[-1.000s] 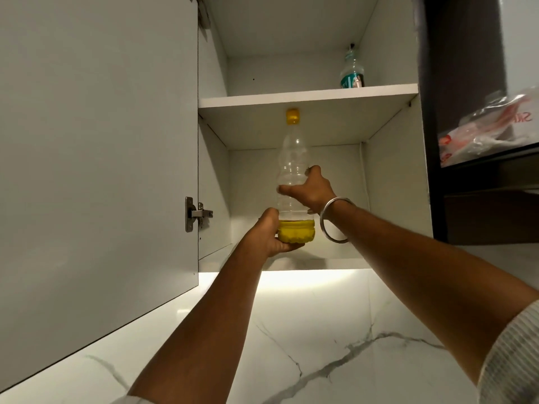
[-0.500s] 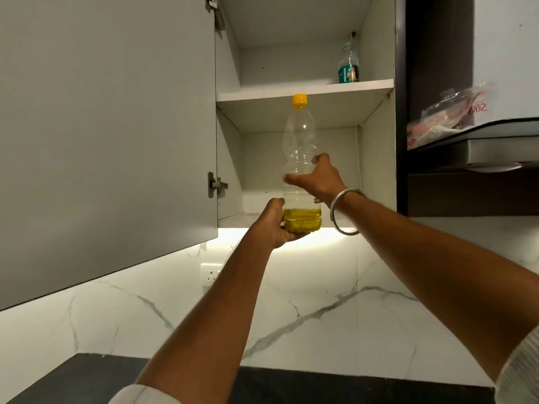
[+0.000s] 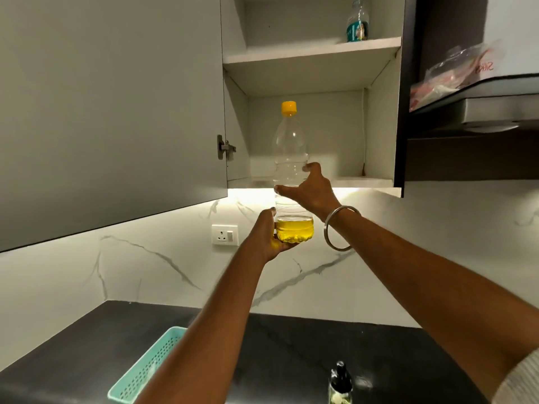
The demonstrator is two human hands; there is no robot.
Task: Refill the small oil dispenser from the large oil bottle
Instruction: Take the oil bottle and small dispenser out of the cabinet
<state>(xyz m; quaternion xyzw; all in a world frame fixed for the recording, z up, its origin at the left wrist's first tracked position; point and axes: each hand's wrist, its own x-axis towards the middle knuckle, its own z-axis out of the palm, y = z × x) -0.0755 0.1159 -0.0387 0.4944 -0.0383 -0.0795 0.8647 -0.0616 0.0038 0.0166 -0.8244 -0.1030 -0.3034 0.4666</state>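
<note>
A white marble wall with grey veins is seen behind a dark worktop [image 3: 291, 345], and above it a wall cabinet [image 3: 382, 112] stands open. The large oil bottle [image 3: 290, 158] is held upright in the air in front of the cabinet's lower shelf. It is clear, it is closed with a yellow cap [image 3: 288, 108], and only a low layer of yellow oil is contained at its bottom. The base is cupped from below by the left hand [image 3: 269, 236], whose fingers are curled under it. The middle of the bottle is gripped by the right hand [image 3: 310, 191], with thumb and fingers closed round it. The small oil dispenser [image 3: 339, 381] is standing on the worktop near the lower edge, dark and cut off, so its content cannot be made out. A teal basket [image 3: 140, 371] is partly hidden by the left arm. A small bottle [image 3: 357, 23] on the upper shelf is blurred.
</note>
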